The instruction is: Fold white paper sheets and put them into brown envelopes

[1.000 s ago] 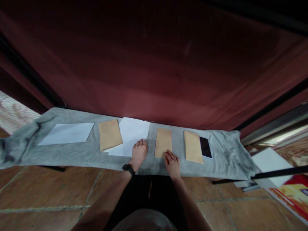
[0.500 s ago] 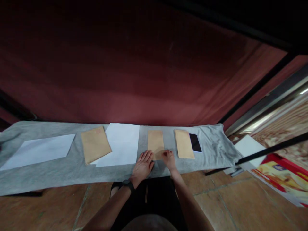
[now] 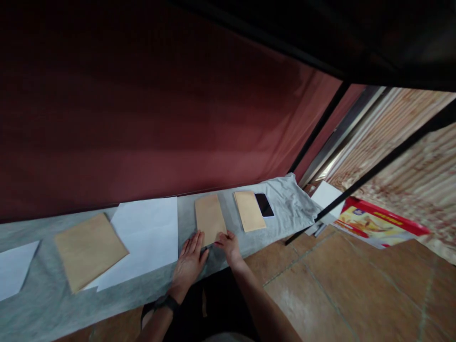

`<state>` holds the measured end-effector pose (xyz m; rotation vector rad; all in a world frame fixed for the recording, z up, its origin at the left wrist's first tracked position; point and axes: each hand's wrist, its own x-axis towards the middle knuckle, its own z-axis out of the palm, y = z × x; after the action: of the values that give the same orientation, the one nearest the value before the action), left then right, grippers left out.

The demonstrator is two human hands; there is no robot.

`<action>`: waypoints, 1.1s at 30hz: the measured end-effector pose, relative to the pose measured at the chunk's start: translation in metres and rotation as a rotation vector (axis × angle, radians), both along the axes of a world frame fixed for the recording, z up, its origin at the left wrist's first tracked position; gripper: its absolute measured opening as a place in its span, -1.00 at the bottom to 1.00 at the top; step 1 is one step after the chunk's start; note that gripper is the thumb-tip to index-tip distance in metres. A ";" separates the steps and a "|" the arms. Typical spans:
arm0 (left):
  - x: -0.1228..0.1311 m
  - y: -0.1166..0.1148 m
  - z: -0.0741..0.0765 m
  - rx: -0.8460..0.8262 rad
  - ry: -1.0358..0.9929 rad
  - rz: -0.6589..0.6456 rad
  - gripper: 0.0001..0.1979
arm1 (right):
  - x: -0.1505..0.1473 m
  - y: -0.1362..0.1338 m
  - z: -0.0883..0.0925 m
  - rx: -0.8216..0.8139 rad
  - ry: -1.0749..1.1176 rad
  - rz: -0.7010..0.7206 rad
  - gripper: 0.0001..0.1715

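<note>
A brown paper envelope (image 3: pixel 210 213) lies flat on the grey cloth in front of me. My left hand (image 3: pixel 189 259) rests at its lower left edge, fingers stretched out, the tips touching the paper. At the lower right corner, my right hand (image 3: pixel 229 246) has its fingers curled in and pinches the envelope's edge. Just to the right is a small stack of similar brown envelopes (image 3: pixel 250 211), with a dark-screened phone (image 3: pixel 264 205) beside it.
White paper sheets (image 3: pixel 147 232) lie to the left, partly under a larger brown envelope (image 3: pixel 89 249). Another white sheet (image 3: pixel 16 268) is at the far left. The cloth-covered bench (image 3: pixel 285 194) backs onto a red panel (image 3: pixel 160 118). A red and yellow box (image 3: pixel 374 222) sits beyond the right end.
The view has swung to the right, so the bench and papers appear further left and tilted. Both hands remain at the envelope's lower edge.
</note>
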<state>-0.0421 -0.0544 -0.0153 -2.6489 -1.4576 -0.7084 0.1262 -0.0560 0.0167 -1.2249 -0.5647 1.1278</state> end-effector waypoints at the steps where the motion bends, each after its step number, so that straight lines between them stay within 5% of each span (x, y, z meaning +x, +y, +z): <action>1: 0.000 0.000 0.000 0.003 -0.003 0.008 -0.39 | 0.008 0.002 0.003 0.008 0.004 -0.031 -0.46; 13: 0.001 0.001 -0.001 0.003 -0.017 0.000 -0.44 | 0.164 0.005 0.020 -0.088 -0.156 -0.364 -0.58; 25: 0.001 0.001 -0.002 0.036 0.007 0.008 -0.45 | 0.169 0.000 -0.012 -0.198 -0.252 -0.463 -0.52; 33: 0.002 -0.001 0.002 -0.004 0.002 0.012 -0.47 | 0.166 0.008 -0.017 -0.186 -0.201 -0.485 -0.42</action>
<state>-0.0400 -0.0554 -0.0129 -2.6404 -1.4754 -0.7026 0.2920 -0.0477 0.0000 -1.5458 -0.2882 0.6609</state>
